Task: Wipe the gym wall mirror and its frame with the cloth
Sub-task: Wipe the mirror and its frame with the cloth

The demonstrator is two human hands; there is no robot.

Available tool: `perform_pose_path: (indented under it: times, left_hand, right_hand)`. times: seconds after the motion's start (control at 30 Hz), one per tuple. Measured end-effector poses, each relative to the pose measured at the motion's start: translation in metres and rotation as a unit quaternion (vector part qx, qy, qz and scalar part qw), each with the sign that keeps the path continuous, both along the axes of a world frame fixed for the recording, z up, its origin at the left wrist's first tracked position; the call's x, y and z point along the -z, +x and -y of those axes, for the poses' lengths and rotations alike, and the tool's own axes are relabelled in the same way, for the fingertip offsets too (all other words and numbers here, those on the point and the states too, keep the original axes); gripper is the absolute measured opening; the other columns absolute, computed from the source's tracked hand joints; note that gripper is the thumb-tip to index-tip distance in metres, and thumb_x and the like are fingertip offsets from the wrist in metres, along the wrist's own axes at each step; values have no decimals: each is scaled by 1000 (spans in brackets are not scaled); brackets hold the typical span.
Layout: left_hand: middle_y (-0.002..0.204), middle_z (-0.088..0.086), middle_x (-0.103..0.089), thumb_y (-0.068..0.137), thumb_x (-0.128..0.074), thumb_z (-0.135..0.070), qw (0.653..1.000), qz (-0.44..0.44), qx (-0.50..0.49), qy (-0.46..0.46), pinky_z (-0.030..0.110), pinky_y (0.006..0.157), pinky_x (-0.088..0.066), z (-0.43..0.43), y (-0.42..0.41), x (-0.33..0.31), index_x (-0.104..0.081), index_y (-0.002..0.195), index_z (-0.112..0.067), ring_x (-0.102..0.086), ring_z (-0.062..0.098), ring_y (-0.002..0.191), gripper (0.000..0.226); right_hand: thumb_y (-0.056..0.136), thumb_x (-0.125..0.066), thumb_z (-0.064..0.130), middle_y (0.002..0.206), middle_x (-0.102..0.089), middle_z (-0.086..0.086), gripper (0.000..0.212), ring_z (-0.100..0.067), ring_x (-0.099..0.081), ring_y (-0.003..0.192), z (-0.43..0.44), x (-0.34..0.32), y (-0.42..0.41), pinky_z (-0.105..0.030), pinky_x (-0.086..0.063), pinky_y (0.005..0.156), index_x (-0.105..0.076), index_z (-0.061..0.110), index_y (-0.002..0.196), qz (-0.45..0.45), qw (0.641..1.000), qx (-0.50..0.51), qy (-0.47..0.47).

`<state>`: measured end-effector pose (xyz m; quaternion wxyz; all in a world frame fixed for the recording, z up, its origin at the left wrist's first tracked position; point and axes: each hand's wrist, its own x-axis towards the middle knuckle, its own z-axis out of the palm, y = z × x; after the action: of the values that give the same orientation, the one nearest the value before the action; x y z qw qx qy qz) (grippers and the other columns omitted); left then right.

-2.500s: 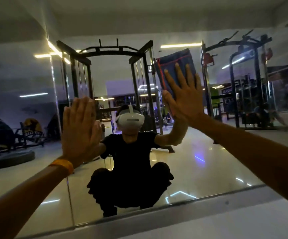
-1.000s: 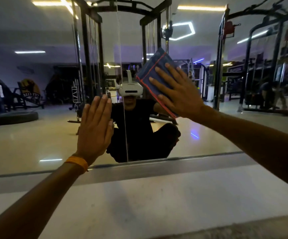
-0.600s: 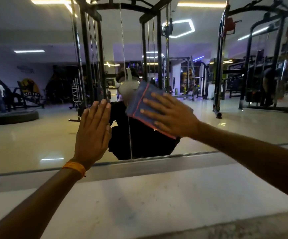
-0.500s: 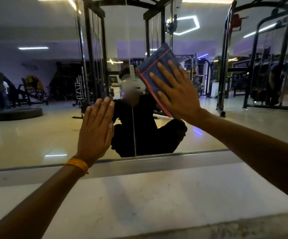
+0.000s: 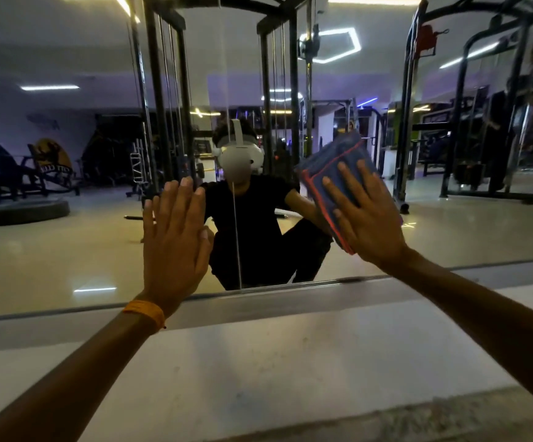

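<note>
At the foot of a gym wall mirror [image 5: 67, 237], a person presses both palms toward the glass, seen from a camera worn on the head. The right hand [image 5: 370, 218] lies flat with its fingers spread and straight, pinning a folded blue cloth [image 5: 332, 173] with red edging against the mirror, right of centre and above the lower edge; the cloth's upper part is blurred. The left hand [image 5: 176, 237], also flat with its fingers straight and close together, rests on the glass just left of a vertical seam [image 5: 238, 250] between two mirror panels, holding nothing. An orange wristband [image 5: 145, 309] circles the left wrist.

Below both hands, the grey strip of the frame [image 5: 274, 298] runs along the mirror's bottom edge, and a pale ledge [image 5: 259, 362] lies beneath it, crossed by both forearms.

Reflected in the glass between the hands, the person crouches in dark clothing, wearing a white headset [image 5: 239, 157]. Behind the reflection stand a black cable machine [image 5: 163, 90] and further racks at right [image 5: 469, 122], under strip lights and a hexagonal ceiling light [image 5: 332, 46]. The polished floor shines pale.
</note>
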<state>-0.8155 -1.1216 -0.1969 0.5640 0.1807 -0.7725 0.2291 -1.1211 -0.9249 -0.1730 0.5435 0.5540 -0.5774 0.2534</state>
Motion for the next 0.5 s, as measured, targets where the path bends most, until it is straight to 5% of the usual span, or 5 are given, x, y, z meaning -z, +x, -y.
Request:
perform_pose_path:
  times: [0.1,0.27,0.5]
  left_hand:
    - [171,17,-16,104,-40,-28,999,18,23,-16,54,129,-2,-12,-17,-8,-26,162,-5,-8,33,160,63]
    - [172,17,-13,104,-42,-27,999,34,27,-14,61,127,-10,-29,-53,-11,-23,162,-4,-8,35,160,65]
    - [171,19,-14,104,-36,-31,999,10,23,23,62,127,-11,-50,-81,7,-22,162,-2,-9,37,159,66]
  right_hand:
    - [108,-38,28,170,-18,-17,65,-40,-13,157,11,40,11,-56,-6,128,-6,24,165,48,997,26,-49]
    - [108,-38,39,168,-27,-11,55,-36,-18,157,-30,64,-37,-55,-18,126,-35,22,160,-138,980,3,145]
    - [111,-29,41,168,-27,-16,53,-42,-16,157,-115,68,-122,-65,-24,120,-28,22,161,-24,992,51,115]
